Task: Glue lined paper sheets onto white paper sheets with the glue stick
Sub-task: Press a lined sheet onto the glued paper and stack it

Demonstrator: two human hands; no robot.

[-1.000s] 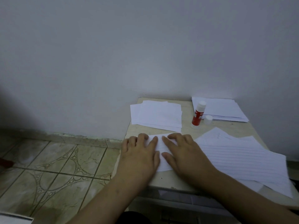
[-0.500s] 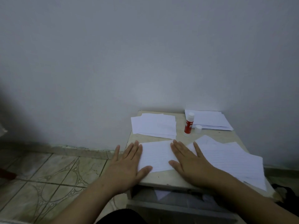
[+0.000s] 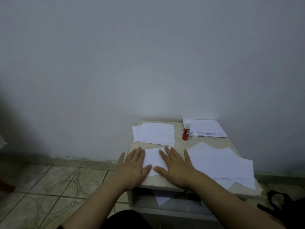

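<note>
Both hands are lying flat on the sheet (image 3: 152,158) at the desk's (image 3: 214,142) near-left edge. Left hand (image 3: 132,167) is pressing on the sheet's left side, fingers straight and spread, palm hanging over the desk's left edge. Right hand (image 3: 177,167) is pressing on its right side, fingers splayed, thumb pointing toward the left thumb (the thumbs are nearly meeting, not touching). Neither is gripping anything. Lined sheets (image 3: 221,164) are fanning out over the near-right corner, just beside the right hand. Glue stick (image 3: 185,132) is standing upright mid-desk toward the far edge, its cap (image 3: 195,136) sitting just right of it. White stack (image 3: 155,133) is lying at the far-left corner, another stack (image 3: 206,128) at the far-right corner against the wall (image 3: 148,63).
</note>
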